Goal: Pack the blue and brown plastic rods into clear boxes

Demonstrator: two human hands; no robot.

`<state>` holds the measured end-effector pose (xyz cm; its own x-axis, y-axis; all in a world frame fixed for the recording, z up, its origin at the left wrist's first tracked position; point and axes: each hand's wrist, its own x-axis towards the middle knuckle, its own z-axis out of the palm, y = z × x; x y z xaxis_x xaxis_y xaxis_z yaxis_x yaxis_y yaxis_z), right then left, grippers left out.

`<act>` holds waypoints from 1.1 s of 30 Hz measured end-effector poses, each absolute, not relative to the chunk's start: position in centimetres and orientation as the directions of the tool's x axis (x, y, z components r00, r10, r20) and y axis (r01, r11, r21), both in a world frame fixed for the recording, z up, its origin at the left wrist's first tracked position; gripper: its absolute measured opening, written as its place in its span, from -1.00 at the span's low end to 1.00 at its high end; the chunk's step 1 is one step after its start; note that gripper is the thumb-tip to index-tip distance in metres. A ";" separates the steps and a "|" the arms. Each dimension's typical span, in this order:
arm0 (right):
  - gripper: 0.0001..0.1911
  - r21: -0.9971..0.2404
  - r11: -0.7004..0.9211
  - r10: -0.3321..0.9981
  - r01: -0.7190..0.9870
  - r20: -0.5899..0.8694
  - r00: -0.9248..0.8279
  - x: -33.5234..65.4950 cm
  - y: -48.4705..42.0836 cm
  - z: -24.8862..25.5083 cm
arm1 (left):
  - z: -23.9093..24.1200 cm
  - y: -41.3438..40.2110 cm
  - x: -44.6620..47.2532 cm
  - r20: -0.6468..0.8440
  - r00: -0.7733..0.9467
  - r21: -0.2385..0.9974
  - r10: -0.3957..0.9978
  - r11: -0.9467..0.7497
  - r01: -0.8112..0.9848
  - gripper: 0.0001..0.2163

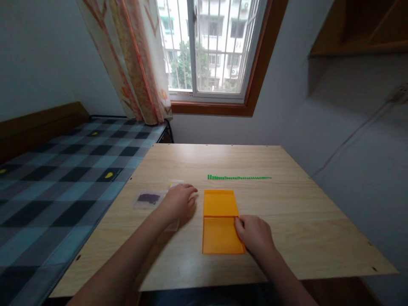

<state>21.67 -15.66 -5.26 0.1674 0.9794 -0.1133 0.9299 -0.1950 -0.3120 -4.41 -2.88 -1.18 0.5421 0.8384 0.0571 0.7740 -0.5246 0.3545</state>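
An orange flat case [219,221] lies open on the wooden table [287,229], its two halves side by side. My right hand [255,233] rests on the case's right edge with its fingers curled against the nearer half. My left hand [178,202] lies to the left of the case, fingers curled over clear plastic bags; what it holds, if anything, is hidden. A clear bag with purple bits [148,198] lies just left of that hand. A row of small green pieces [239,177] stretches across the table beyond the case.
A bed with a blue and black checked cover [63,178] runs along the table's left side. A barred window [210,46] with a patterned curtain [134,59] is behind the table. A grey wall stands on the right.
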 end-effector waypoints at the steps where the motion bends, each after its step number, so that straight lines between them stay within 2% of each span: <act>1: -0.55 -0.322 -0.191 0.980 0.927 -0.109 0.164 21.7 -15.6 -5.2 | -1.4 -1.7 -3.8 0.045 0.532 0.334 0.846 -0.514 0.790 -0.76; 8: -0.47 -0.451 -0.141 0.989 0.881 -0.019 0.148 22.6 -16.5 -5.9 | -2.7 4.6 0.0 0.018 0.447 0.247 0.894 -0.437 0.865 -0.71; 18: -0.43 -0.630 -0.037 0.972 0.776 0.159 0.175 23.8 -17.1 -7.8 | -4.0 6.7 1.4 -0.017 0.417 0.208 0.909 -0.405 0.890 -0.71; 33: -0.45 -0.722 0.009 0.960 0.692 0.201 0.197 24.3 -17.0 -8.0 | -3.6 7.1 1.9 -0.030 0.426 0.147 0.904 -0.418 0.897 -0.75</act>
<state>24.26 -16.96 -8.02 0.1968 0.9597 0.2009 0.6918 0.0093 -0.7220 1.88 7.10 -3.57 0.4260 0.9042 -0.0303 0.8967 -0.4176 0.1468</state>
